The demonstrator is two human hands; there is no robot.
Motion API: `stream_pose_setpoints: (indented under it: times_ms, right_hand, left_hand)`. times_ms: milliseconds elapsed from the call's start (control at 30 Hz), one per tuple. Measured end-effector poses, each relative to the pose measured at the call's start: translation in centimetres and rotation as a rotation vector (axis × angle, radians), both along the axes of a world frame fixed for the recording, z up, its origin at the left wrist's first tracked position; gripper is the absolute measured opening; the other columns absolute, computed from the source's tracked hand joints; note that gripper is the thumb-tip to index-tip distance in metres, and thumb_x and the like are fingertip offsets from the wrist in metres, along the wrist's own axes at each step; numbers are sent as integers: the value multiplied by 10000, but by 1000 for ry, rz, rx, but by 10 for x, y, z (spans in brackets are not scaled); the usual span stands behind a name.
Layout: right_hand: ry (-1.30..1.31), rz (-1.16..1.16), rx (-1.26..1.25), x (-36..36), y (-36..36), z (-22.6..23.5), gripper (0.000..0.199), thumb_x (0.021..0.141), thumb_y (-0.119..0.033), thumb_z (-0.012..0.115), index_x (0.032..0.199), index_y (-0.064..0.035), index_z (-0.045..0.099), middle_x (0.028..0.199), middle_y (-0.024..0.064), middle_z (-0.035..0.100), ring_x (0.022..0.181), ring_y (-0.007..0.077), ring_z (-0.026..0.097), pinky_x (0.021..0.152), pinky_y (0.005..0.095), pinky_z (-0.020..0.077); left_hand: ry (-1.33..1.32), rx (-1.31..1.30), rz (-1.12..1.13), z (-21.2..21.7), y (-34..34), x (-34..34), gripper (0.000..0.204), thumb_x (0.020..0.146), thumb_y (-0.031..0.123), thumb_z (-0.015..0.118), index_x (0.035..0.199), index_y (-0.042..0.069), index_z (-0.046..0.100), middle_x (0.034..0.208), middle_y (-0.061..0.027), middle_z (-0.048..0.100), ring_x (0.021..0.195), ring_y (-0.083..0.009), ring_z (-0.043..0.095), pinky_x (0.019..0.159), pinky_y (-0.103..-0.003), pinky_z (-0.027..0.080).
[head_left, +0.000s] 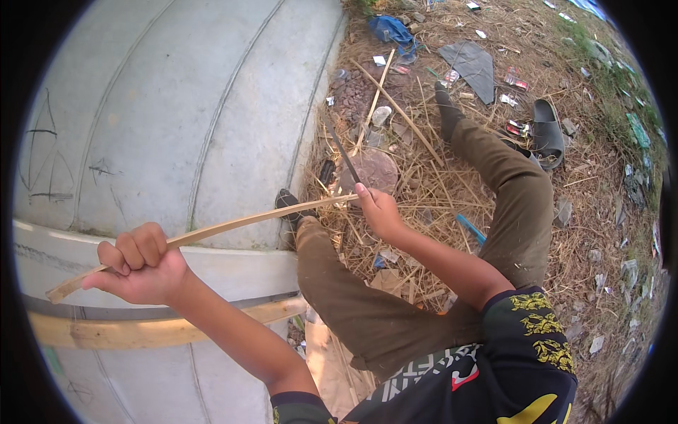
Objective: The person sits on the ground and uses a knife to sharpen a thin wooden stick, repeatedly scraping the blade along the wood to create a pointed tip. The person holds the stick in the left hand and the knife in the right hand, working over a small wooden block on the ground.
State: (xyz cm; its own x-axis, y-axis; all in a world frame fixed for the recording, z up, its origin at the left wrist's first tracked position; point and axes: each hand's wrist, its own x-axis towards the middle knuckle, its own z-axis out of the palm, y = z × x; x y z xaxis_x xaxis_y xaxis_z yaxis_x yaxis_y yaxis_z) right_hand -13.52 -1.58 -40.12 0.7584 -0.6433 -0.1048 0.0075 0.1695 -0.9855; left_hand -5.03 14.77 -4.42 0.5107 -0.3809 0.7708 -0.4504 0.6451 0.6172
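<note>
My left hand (145, 267) is closed around a long, pale bamboo strip (265, 215) near one end, and a short piece sticks out past the fist. The strip runs slightly bowed to my right hand (381, 213), which is closed with the thumb on top. From that hand a narrow dark knife blade (342, 150) points away, up and to the left; its handle is hidden in the fingers. Blade and strip meet at the fingertips. Beyond them a round stump-like block (369, 172) stands on the ground between my legs.
A pale concrete wall (162, 141) rises on the left, with a wooden pole (169, 324) along its lower part. Several split strips (404, 113) and shavings lie on the littered ground. A blue object (470, 230) lies near my right knee, grey slippers (547, 134) farther right.
</note>
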Motion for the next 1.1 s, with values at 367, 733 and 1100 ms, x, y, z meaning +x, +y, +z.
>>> stream_pose_setpoints:
  times_ms: [367, 733, 1100]
  right_hand:
    - [436, 357, 483, -5, 7, 1, 684, 1014, -575, 428, 750, 49, 524, 659, 131, 546, 657, 271, 592, 650, 404, 485]
    - [10, 49, 184, -1, 35, -21, 533, 1052, -502, 397, 914, -15, 563, 645, 69, 491, 568, 164, 481, 563, 348, 426]
    - [-295, -123, 226, 1, 26, 4, 512, 1026, -565, 424, 859, -87, 495, 603, -29, 376, 438, 82, 320, 400, 280, 293]
  left_hand:
    - [-4, 35, -65, 1, 10, 2, 625, 971, 701, 359, 662, 199, 152, 501, 63, 121, 444, -85, 31, 418, -288, 21]
    - [-46, 55, -94, 7, -8, -3, 626, 961, 706, 382, 668, 203, 153, 501, 66, 131, 450, -78, 36, 424, -284, 27]
    - [-34, 88, 11, 11, -37, -16, 628, 947, 691, 443, 654, 204, 177, 507, 62, 133, 463, -88, 36, 441, -285, 46]
